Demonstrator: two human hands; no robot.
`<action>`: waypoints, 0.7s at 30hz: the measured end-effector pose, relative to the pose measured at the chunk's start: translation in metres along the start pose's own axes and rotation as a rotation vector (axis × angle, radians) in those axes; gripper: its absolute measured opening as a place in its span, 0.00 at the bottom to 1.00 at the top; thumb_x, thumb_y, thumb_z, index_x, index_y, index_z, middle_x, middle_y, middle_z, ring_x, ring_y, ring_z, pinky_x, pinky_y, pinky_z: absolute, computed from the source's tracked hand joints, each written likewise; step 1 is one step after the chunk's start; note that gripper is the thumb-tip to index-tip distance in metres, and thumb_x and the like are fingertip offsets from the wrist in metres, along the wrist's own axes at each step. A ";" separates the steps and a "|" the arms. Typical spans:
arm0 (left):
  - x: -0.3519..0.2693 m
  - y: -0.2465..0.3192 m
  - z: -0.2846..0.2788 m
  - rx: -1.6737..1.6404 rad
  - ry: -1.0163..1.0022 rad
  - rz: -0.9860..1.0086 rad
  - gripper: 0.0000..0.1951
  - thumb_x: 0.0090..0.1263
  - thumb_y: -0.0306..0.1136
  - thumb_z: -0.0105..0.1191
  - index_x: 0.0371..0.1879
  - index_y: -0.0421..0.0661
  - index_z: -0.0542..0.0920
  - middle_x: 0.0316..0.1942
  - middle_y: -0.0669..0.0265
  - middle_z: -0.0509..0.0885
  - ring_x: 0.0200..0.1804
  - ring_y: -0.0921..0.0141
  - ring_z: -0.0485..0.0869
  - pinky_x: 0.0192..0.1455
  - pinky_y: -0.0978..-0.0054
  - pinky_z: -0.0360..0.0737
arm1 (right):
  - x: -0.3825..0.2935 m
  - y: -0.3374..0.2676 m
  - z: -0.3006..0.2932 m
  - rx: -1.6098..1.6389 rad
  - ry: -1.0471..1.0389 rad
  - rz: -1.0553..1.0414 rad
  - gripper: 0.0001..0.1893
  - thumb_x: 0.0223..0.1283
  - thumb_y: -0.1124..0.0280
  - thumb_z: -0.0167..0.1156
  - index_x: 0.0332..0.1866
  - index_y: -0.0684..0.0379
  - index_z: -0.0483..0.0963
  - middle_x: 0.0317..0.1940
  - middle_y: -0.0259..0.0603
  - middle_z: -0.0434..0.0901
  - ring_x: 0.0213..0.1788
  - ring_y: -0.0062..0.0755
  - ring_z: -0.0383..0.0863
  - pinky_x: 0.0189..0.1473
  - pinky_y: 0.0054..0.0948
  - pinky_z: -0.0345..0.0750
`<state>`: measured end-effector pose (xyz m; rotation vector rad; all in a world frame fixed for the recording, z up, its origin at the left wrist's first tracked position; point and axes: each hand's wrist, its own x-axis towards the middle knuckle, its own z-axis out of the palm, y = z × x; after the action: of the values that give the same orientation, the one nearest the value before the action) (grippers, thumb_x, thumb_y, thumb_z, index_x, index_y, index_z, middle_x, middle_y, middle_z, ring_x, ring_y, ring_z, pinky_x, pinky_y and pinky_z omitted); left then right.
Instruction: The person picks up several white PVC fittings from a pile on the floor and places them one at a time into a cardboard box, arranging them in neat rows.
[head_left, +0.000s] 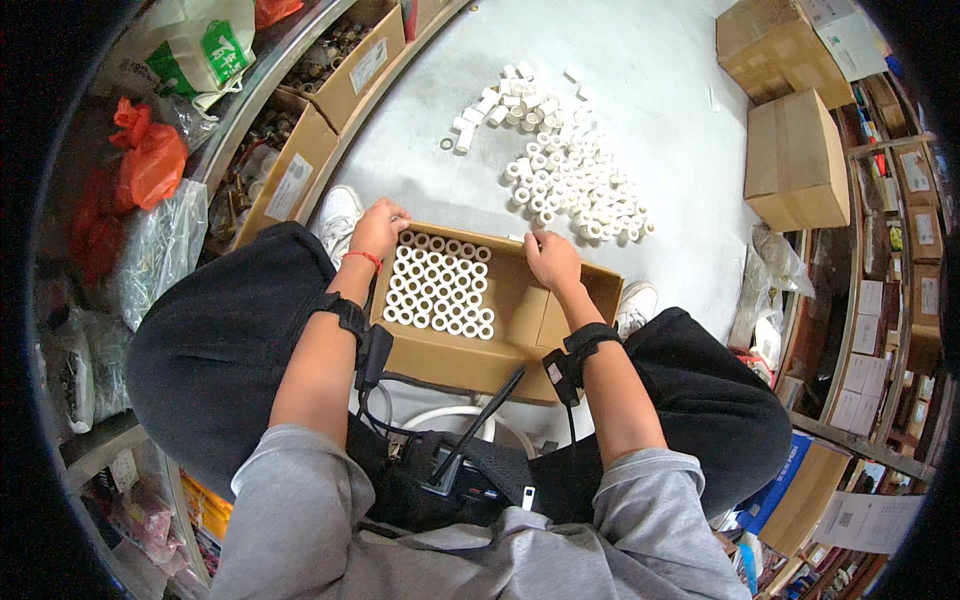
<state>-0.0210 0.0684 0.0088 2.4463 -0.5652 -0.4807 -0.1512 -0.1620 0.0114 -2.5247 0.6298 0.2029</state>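
An open cardboard box (465, 360) stands between my knees. Neat rows of short white tubular fittings (439, 292), ends up, fill its left part, and its right part shows bare cardboard. My left hand (379, 225) grips the far wall of the box near its left corner. On the same far wall, further right, rests my right hand (553, 259), its thumb and fingers at the edge; whether it grips the wall or a small fitting is hard to see. Beyond the box, a loose heap of white fittings (577, 180) lies on the grey floor, some upright, some on their sides.
Cardboard boxes of metal parts (300, 180) line the shelf at the left, near red plastic bags (150, 165). Closed cartons (795, 161) stand at the right before shelving (862, 300). My white shoes (339, 217) flank the box.
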 end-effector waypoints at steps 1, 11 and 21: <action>0.000 0.000 -0.001 0.000 -0.007 -0.022 0.07 0.51 0.29 0.50 0.28 0.42 0.77 0.35 0.57 0.74 0.39 0.61 0.73 0.43 0.71 0.68 | 0.004 -0.001 0.000 -0.004 -0.001 -0.008 0.18 0.47 0.58 0.43 0.31 0.61 0.73 0.30 0.51 0.74 0.36 0.47 0.72 0.38 0.36 0.69; 0.006 -0.009 -0.003 -0.067 -0.060 -0.070 0.07 0.48 0.28 0.52 0.25 0.40 0.78 0.25 0.57 0.78 0.29 0.66 0.77 0.35 0.73 0.72 | 0.057 0.031 0.036 0.033 -0.563 -0.015 0.23 0.42 0.57 0.40 0.40 0.62 0.71 0.43 0.51 0.70 0.47 0.46 0.67 0.49 0.33 0.64; 0.010 -0.009 -0.001 -0.114 -0.051 -0.050 0.06 0.47 0.28 0.53 0.24 0.42 0.78 0.25 0.56 0.78 0.32 0.62 0.77 0.38 0.72 0.71 | 0.076 0.051 0.067 -0.029 -0.678 -0.096 0.15 0.50 0.67 0.39 0.42 0.59 0.69 0.47 0.43 0.66 0.50 0.44 0.64 0.51 0.31 0.63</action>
<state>-0.0097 0.0707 0.0020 2.3500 -0.4851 -0.5808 -0.1095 -0.1948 -0.0888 -2.2894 0.2292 0.9801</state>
